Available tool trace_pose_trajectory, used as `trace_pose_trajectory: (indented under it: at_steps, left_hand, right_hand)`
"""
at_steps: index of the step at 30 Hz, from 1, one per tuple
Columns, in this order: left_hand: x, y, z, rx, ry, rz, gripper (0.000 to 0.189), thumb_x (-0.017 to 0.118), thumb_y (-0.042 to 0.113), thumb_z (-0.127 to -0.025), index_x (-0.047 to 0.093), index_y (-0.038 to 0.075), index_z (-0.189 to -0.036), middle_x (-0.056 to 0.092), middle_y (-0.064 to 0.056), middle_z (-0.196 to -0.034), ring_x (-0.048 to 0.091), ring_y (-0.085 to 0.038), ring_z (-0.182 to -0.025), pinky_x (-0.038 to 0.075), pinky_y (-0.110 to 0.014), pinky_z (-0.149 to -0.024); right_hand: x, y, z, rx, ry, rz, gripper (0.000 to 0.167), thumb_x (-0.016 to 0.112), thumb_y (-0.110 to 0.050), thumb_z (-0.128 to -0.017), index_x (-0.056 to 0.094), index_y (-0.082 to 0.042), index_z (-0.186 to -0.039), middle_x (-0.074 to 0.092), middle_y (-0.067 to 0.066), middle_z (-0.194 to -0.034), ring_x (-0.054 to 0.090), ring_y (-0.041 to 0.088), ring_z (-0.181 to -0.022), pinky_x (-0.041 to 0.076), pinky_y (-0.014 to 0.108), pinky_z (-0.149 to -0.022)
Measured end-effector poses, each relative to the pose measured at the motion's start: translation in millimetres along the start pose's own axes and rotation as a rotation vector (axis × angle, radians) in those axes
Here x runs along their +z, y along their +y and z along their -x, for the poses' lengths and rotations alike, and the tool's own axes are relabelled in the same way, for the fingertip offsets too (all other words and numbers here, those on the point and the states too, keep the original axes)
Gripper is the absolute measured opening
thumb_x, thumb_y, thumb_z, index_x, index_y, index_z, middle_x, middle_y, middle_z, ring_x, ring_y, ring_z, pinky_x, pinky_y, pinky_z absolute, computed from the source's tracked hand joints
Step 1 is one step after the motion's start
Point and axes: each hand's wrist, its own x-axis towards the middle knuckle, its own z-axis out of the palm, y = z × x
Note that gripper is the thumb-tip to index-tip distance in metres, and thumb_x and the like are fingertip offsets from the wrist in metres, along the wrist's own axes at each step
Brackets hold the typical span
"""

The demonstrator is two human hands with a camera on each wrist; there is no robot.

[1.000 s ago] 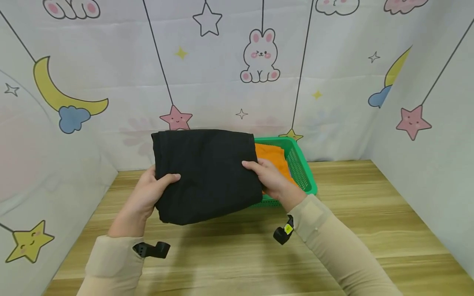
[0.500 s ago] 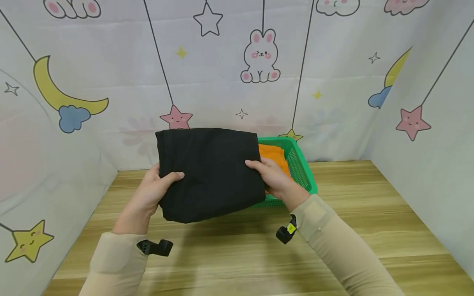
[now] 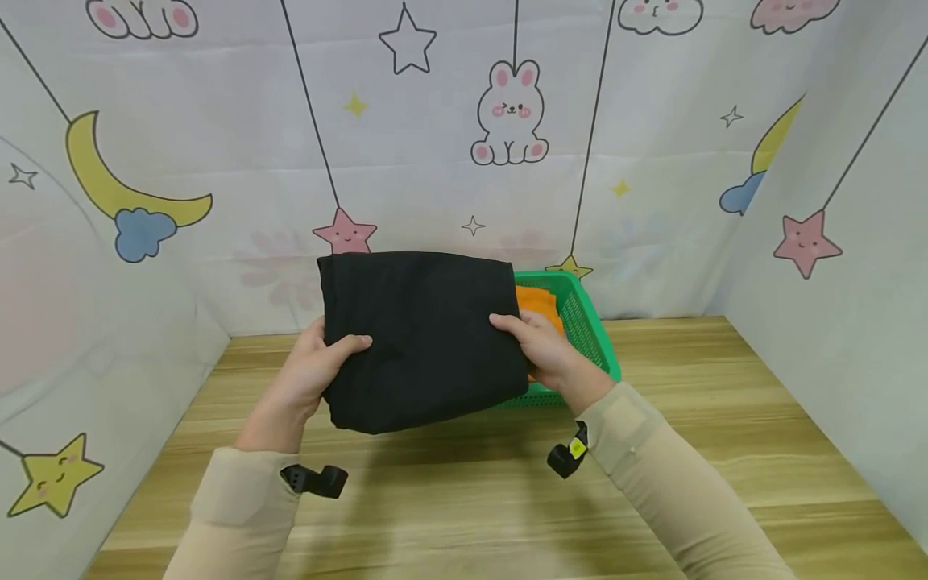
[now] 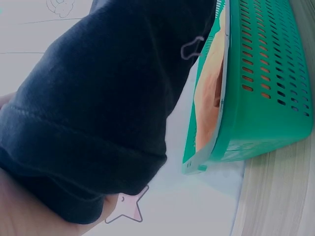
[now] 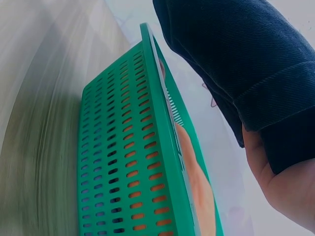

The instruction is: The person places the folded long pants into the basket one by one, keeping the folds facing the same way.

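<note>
A folded black garment [image 3: 428, 346] is held up over the table, in front of the green basket. My left hand [image 3: 308, 374] grips its left edge, thumb on the near face and fingers hidden behind. At the opposite edge my right hand [image 3: 547, 350] pinches the fabric in the same way. Both wrist views show the garment's thick folded layers and a stitched hem, raised above the basket's rim. Inside the green perforated basket [image 3: 594, 334] lies an orange cloth [image 3: 540, 302], partly covered by the garment in the head view.
The wood-grain table [image 3: 464, 499] carries the basket near its back edge. White printed curtains [image 3: 435, 161] with moons, stars and a rabbit stand behind and at both sides. A small black camera [image 3: 329, 481] is strapped at each wrist.
Both hands have shifted slightly to the right with the black garment, which now covers more of the basket and the orange cloth. The grip is unchanged.
</note>
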Motion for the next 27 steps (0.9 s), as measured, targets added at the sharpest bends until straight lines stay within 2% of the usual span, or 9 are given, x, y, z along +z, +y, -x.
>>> trace_pose_trajectory:
  at_steps: [17, 27]
  left_hand:
    - [9.9, 5.6, -8.7, -0.013, 0.003, -0.013, 0.057, 0.059, 0.022, -0.092, 0.031, 0.004, -0.138, 0.056, -0.009, -0.113, 0.067, -0.01, -0.084, 0.055, -0.027, -0.077]
    - [15.2, 5.0, -17.4, 0.007, -0.021, 0.006, 0.052, 0.059, 0.02, -0.092, 0.034, 0.004, -0.135, 0.058, -0.007, -0.11, 0.067, -0.011, -0.083, 0.055, -0.028, -0.077]
  right_hand:
    - [-13, -2, 2.6, -0.007, 0.015, -0.003, 0.038, 0.046, -0.028, -0.1, 0.049, -0.004, -0.129, 0.068, -0.001, -0.094, 0.067, 0.011, -0.074, 0.056, 0.028, -0.069]
    - [-20, -3, 3.3, -0.016, 0.02, 0.002, 0.038, 0.047, -0.028, -0.099, 0.05, -0.003, -0.128, 0.068, -0.001, -0.096, 0.067, 0.012, -0.076, 0.056, 0.029, -0.07]
